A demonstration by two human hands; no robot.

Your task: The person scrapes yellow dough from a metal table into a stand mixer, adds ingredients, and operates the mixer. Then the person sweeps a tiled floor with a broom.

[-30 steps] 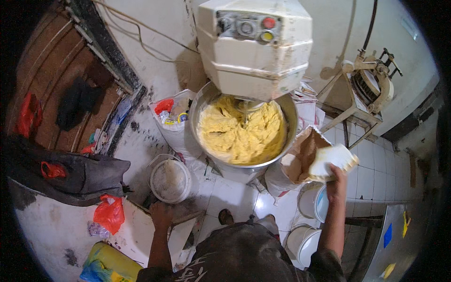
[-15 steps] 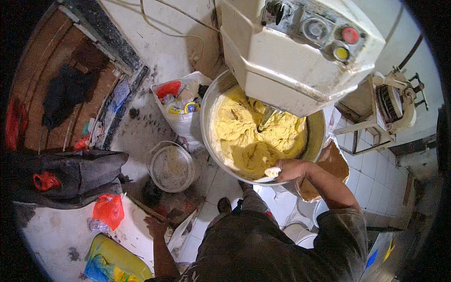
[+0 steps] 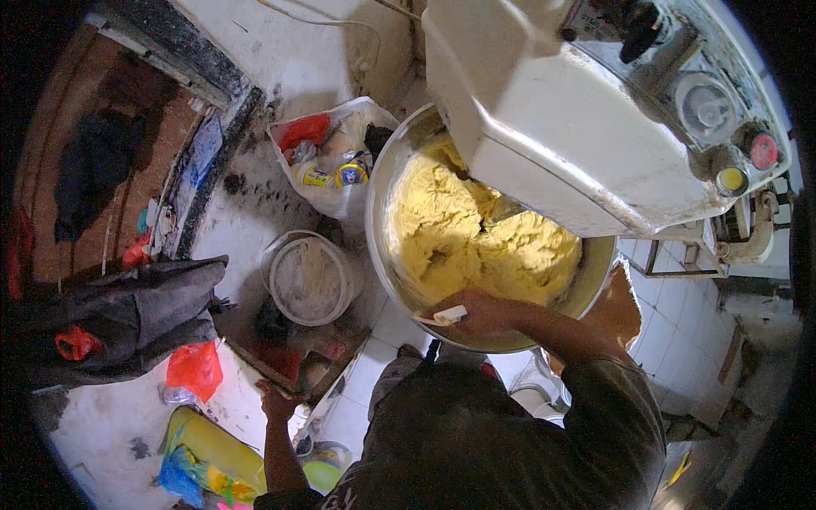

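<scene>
A big metal mixing bowl (image 3: 381,246) stands in front of me, holding a mass of yellow dough (image 3: 442,204). The metal mixing tool (image 3: 503,211) of the mixer goes down into the dough, its lower end hidden. My right hand (image 3: 480,313) is closed at the bowl's near rim, with a white flat-ended tool (image 3: 450,315) sticking out of the fist; the rest of that tool is hidden. To the left, my left hand (image 3: 276,401) rests at the edge of a white worktop (image 3: 238,399), fingers apart and holding nothing.
Over the bowl juts the white mixer head (image 3: 552,127) with knobs and buttons. Left of the bowl are a white sack of rubbish (image 3: 319,195) and a round tub (image 3: 310,280). A yellow jerrycan (image 3: 221,450), red plastic bag (image 3: 195,368) and dark cloth (image 3: 136,310) lie on the worktop.
My right hand has moved left along the bowl's near rim with the white tool. The view has shifted, with the mixer head now larger and further right. My left hand stays at the worktop edge.
</scene>
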